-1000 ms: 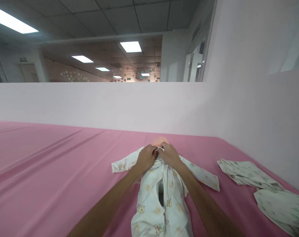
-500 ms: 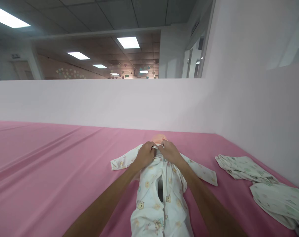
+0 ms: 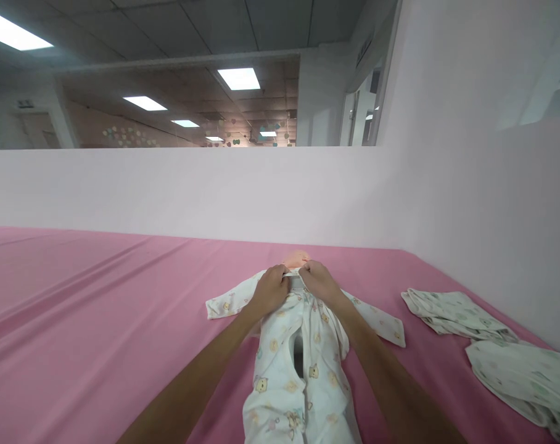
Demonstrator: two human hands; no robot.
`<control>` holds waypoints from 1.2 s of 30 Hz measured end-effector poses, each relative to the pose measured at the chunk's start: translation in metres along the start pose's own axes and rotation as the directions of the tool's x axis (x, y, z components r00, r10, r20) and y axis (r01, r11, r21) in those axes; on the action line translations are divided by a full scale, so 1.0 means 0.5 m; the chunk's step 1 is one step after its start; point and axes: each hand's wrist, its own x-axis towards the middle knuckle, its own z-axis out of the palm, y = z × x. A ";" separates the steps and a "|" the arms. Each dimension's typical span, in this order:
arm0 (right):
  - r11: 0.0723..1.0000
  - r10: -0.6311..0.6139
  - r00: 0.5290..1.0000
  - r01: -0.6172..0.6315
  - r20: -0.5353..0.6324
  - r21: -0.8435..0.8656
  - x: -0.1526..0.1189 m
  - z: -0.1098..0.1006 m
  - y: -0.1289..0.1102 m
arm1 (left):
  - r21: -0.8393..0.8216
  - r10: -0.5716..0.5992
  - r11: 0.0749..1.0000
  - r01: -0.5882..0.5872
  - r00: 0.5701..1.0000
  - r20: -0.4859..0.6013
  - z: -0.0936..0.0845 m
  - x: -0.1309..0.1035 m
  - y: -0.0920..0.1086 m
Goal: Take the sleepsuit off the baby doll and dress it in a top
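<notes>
Head view — left hand [image 3: 271, 290] and right hand [image 3: 321, 285] are side by side near the middle, both at the neckline of a white patterned garment [image 3: 326, 364]. Fingers of each hand are curled in and grasping the neckline edge, the left ones on its left side and the right ones on its right, with a short strip of the white edge running between them; the exact set of the fingertips is partly hidden. Just beyond the hands shows a rounded, peach-coloured doll's head [image 3: 296, 259]. Below the hands the garment lies lengthwise toward the bottom edge of the view, printed with small bears, its front parted in a long oval gap that looks dark inside. Left sleeve [image 3: 234, 301] and right sleeve [image 3: 377, 322] spread out to either side, flat on a pink sheet [image 3: 99, 320] with creases at the left. Well apart from the hands, on the right, two pale green-printed cloths lie on the same sheet — a farther cloth [image 3: 458, 312] and a nearer cloth [image 3: 525, 376], touching or overlapping. Behind the sheet stands a low white wall [image 3: 192, 191], with lit ceiling panels [image 3: 238, 79] seen above it
</notes>
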 end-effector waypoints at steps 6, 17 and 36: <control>0.980 0.009 0.998 -0.020 0.054 0.198 -0.009 -0.004 -0.002 | -0.002 0.027 1.000 -0.027 0.999 0.044 -0.002 -0.002 0.000; 0.988 -0.037 0.997 0.026 0.067 0.155 0.001 0.000 0.012 | -0.104 0.047 0.994 -0.047 0.999 0.001 -0.004 0.004 -0.008; 0.992 -0.126 0.986 0.122 0.106 0.044 -0.006 -0.008 0.006 | -0.338 -0.032 0.939 0.069 0.993 0.114 -0.008 0.005 -0.011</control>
